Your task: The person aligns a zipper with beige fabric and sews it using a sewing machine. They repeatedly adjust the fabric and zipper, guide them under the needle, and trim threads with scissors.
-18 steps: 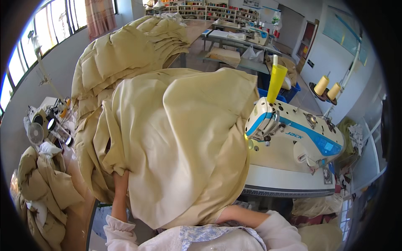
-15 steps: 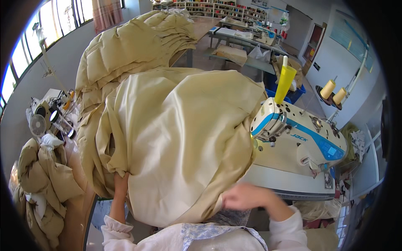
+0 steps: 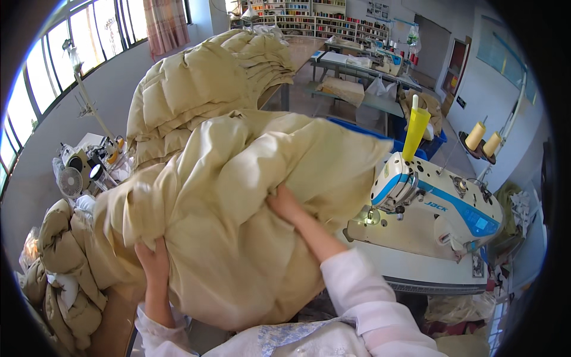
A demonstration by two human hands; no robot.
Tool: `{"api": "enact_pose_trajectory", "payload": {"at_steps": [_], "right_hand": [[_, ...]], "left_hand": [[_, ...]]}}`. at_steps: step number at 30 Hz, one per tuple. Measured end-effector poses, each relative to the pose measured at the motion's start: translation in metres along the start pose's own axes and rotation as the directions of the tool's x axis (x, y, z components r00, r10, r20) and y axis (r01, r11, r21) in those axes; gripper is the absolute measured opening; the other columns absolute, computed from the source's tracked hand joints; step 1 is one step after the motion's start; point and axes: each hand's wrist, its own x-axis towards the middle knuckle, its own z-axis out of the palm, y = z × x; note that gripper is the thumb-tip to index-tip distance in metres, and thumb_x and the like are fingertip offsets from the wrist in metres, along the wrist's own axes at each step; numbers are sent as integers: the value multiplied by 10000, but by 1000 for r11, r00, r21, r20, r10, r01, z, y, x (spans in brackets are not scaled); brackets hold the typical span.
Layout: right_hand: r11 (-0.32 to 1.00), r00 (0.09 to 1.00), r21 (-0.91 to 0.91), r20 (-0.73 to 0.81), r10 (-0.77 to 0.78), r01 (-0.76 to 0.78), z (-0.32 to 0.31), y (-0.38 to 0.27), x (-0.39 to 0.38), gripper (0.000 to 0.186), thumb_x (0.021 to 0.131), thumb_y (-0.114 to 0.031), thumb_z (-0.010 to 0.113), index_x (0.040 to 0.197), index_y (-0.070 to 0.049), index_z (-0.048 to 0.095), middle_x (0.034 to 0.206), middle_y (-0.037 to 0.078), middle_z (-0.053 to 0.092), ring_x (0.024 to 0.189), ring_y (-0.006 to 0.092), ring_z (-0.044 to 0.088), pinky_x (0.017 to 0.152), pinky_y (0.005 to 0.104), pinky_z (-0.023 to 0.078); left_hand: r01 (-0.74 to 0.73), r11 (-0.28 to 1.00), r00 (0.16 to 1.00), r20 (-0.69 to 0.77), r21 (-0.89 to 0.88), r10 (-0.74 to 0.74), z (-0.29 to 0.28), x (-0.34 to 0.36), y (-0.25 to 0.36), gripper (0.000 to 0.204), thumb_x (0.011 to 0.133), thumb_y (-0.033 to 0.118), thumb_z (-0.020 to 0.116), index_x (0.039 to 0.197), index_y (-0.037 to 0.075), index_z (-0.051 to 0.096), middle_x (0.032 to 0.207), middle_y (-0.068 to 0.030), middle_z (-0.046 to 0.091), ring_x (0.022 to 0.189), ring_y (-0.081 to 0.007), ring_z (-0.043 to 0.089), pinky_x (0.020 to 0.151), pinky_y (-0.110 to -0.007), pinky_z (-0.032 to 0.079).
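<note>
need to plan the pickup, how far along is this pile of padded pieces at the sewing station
Done, it seems: a tall stack of quilted beige pieces lies behind the station. In hand: the left hand and right hand both press into a puffy beige padded piece beside the sewing machine. Possibly left: a crumpled beige heap at the left, though whether it is finished cannot be told.
</note>
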Motion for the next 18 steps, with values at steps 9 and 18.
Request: {"api": "enact_pose_trajectory", "payload": {"at_steps": [9, 18], "right_hand": [[848, 764, 232, 369, -529, 476, 45, -136, -175, 645, 906, -183, 694, 1471, -38, 419, 1237, 146, 618, 1101, 337, 631, 969, 454, 504], [747, 862, -580, -145, -486, 324, -125, -36, -96, 376, 944, -232, 666, 1200, 41, 633, 1215, 217, 637, 1082, 407, 624, 891, 444, 544]], "left_hand": [[-746, 598, 596, -109, 293, 796, 66, 310, 45, 296, 811, 83, 693, 1104, 52, 667, 1070, -207, 662, 980, -440, 623, 802, -484, 513], [-145, 616, 948, -70, 774, 311, 95, 354, 4, 759, 929, 255, 664, 1584, 90, 319, 1548, -178, 457, 1407, -345, 460, 1160, -509, 335]]}}
